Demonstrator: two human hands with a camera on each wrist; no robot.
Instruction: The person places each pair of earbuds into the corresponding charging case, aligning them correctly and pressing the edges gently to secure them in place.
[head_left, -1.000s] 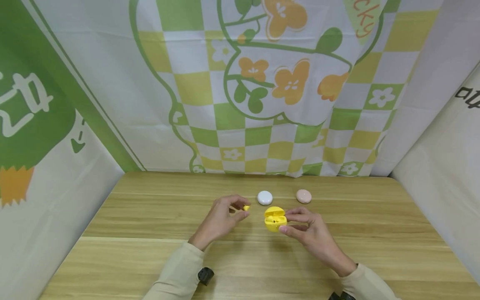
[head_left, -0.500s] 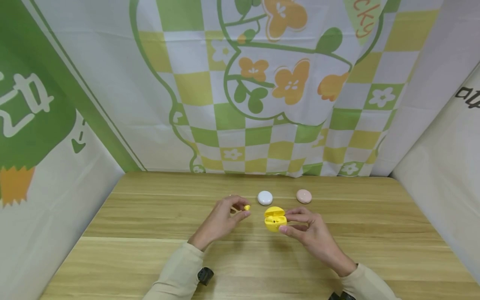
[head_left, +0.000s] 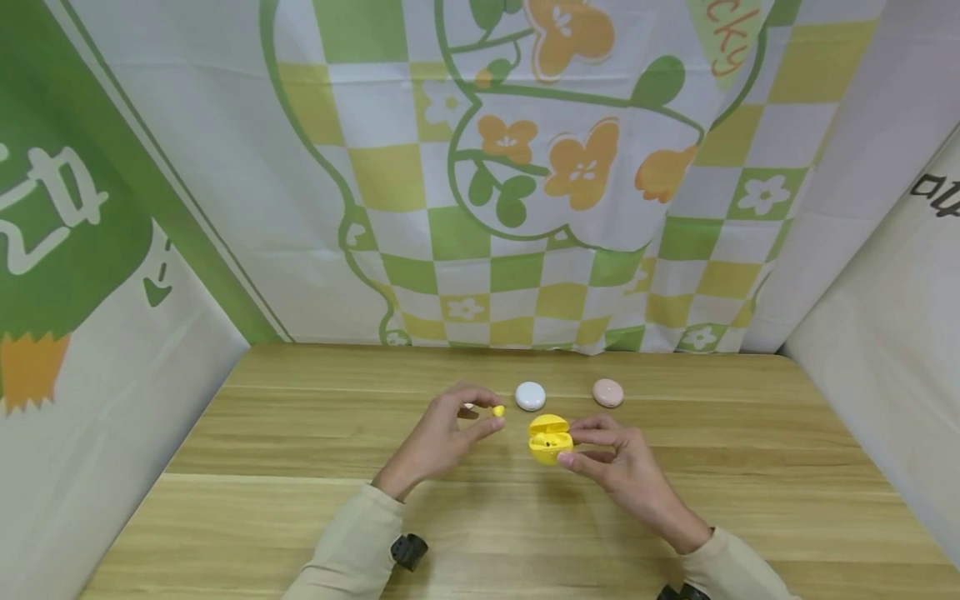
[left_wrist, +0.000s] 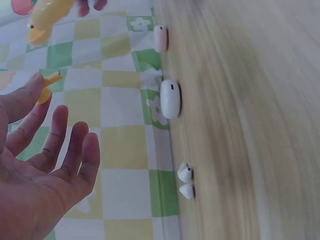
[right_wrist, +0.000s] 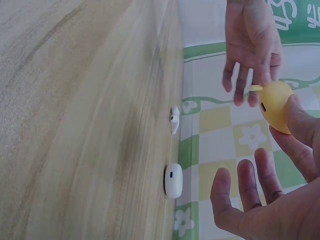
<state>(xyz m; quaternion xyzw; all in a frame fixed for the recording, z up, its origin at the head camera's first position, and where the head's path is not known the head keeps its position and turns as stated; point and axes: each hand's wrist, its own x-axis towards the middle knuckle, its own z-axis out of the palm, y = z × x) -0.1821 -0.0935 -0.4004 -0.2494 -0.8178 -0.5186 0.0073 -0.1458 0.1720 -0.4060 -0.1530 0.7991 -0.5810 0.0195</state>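
My left hand [head_left: 442, 435] pinches a yellow earbud [head_left: 498, 411] between thumb and index finger; its stem [left_wrist: 52, 78] sticks out past the thumb in the left wrist view. The other fingers are spread and hold nothing. To the right, my right hand [head_left: 628, 468] grips a yellow earbud charging case [head_left: 551, 452] by its side, thumb in front. The case's lid [head_left: 549, 424] is raised, and a yellow piece with a dark spot shows inside it. In the right wrist view the case [right_wrist: 276, 106] overlaps part of the left hand's fingertips.
A white earbud case [head_left: 530, 396] and a pink one [head_left: 608, 392] lie closed on the wooden table [head_left: 315, 433] behind the hands. Two white earbuds [left_wrist: 185, 173] lie beside the white case, mostly hidden behind the left hand in the head view. A patterned cloth [head_left: 480, 208] hangs at the back.
My left hand has shifted slightly up and right with the yellow earbud, which shows more clearly between the fingertips. A bit of white shows under its fingers. The right hand has barely moved.
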